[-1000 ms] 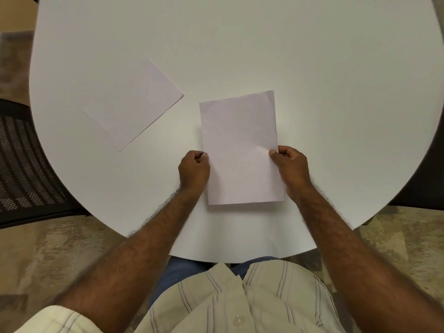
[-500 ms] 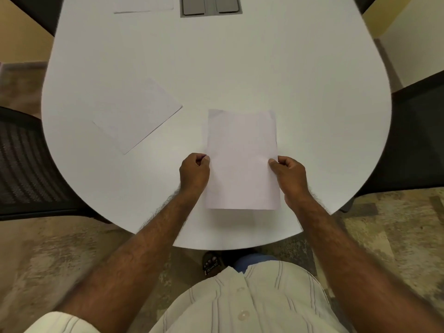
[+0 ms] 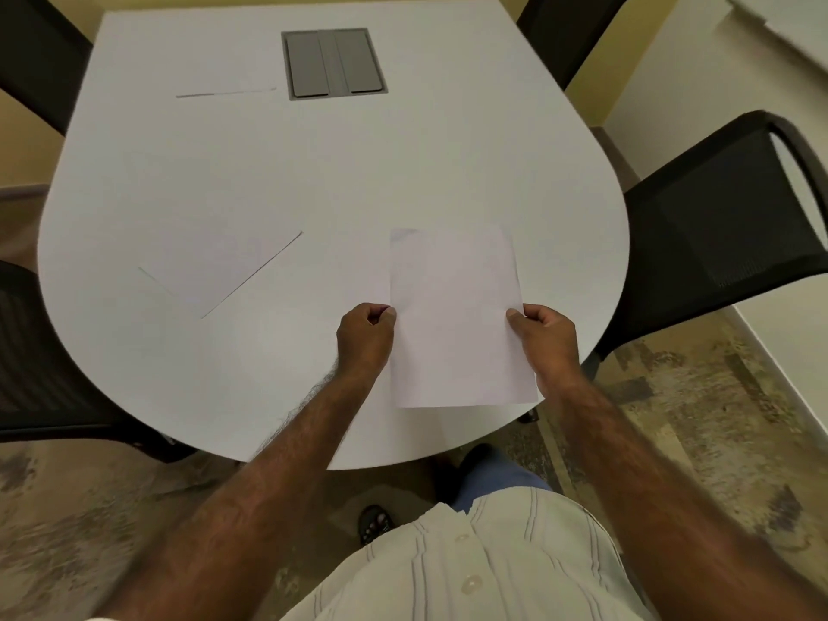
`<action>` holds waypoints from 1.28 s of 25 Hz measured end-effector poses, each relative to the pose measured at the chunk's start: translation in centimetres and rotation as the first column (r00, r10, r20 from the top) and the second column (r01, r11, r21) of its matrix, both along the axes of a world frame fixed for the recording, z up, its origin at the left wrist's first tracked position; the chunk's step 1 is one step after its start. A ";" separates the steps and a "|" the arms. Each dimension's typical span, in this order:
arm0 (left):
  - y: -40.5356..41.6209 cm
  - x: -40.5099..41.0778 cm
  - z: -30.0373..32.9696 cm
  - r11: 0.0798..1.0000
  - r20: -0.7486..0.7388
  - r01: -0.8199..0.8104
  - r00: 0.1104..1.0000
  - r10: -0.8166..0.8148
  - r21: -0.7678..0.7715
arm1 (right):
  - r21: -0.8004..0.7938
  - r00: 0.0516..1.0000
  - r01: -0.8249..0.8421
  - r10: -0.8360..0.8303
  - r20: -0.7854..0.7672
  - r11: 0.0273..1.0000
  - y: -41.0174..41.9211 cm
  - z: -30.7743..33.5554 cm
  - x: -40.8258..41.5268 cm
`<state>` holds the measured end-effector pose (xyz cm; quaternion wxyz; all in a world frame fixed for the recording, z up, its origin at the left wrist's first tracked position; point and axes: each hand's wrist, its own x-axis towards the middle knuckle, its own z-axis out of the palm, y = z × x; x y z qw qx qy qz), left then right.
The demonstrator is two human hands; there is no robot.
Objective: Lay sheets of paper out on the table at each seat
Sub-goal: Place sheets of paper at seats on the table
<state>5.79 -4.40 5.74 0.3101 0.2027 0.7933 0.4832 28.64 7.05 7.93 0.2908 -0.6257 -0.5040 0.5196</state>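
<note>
I hold a white sheaf of paper (image 3: 457, 316) by both long edges over the near right part of the white table (image 3: 313, 181). My left hand (image 3: 365, 340) pinches its left edge and my right hand (image 3: 544, 336) pinches its right edge. One sheet (image 3: 215, 266) lies flat and turned at an angle at the near left seat. Another sheet (image 3: 224, 80) lies at the far left, beside the grey hatch. Whether the held paper is one sheet or several, I cannot tell.
A grey cable hatch (image 3: 334, 64) is set into the table's far middle. Black mesh chairs stand at the right (image 3: 717, 226), the near left (image 3: 27, 351), the far left (image 3: 36, 51) and the far right (image 3: 569, 29). My foot (image 3: 374, 524) shows on the patterned floor.
The view has pulled back and tilted up, so more of the table and the chairs show. The held paper has shifted right toward the table's right edge; both hands keep their grip.
</note>
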 end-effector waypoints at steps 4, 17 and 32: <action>2.3 1.0 0.0 1.000 0.032 0.015 0.999 -0.015 0.027 | 0.016 1.000 0.026 -0.026 0.002 1.000 2.5 0.0 1.1; 18.0 3.7 -1.9 0.997 0.049 -0.028 0.998 0.032 -0.069 | 0.052 0.981 -0.115 0.106 0.160 0.992 21.2 -1.2 0.9; 36.3 2.0 -6.4 0.959 0.044 -0.080 0.994 0.095 -0.272 | -0.035 0.949 -0.232 0.234 0.213 0.972 43.8 -7.6 -3.8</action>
